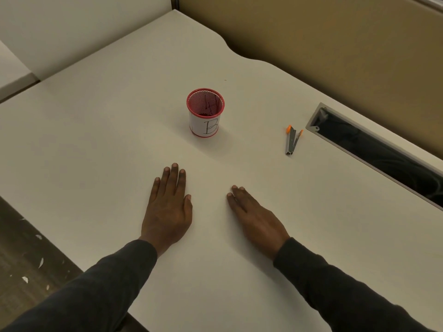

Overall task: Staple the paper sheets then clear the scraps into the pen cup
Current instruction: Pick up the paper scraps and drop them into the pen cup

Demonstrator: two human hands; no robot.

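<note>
The pen cup (205, 112) is a round red mesh holder standing upright near the middle of the desk (107, 144). Its lower half is wrapped in a white paper label (203, 127) with a large hand-drawn letter B on the side facing the camera. Its mouth is uncovered, and the bottom inside is too dark to make out. To the right of the cup and well apart from it lies a small grey metal stapler (293, 141) with orange ends. Its two arms are spread in a narrow V, joined at the near end, and it lies flat on the desk with nothing touching it. Both hands rest palm down on the desk, nearer the camera than the cup, and hold nothing. The left hand (167, 207) lies flat with fingers straight and close together, pointing toward the cup. The right hand (255, 216) lies beside it with a gap between them, fingers straight and angled toward the upper left. Dark long sleeves (96, 283) cover both forearms to the wrists. The desk is off-white with a wavy far edge. A long rectangular cable slot (374, 149) opens in it just beyond the stapler, with dark cables inside. Tan partition panels (335, 44) stand behind the desk. At the lower left, dark floor (14, 236) shows, scattered with small white bits (25, 279).
</note>
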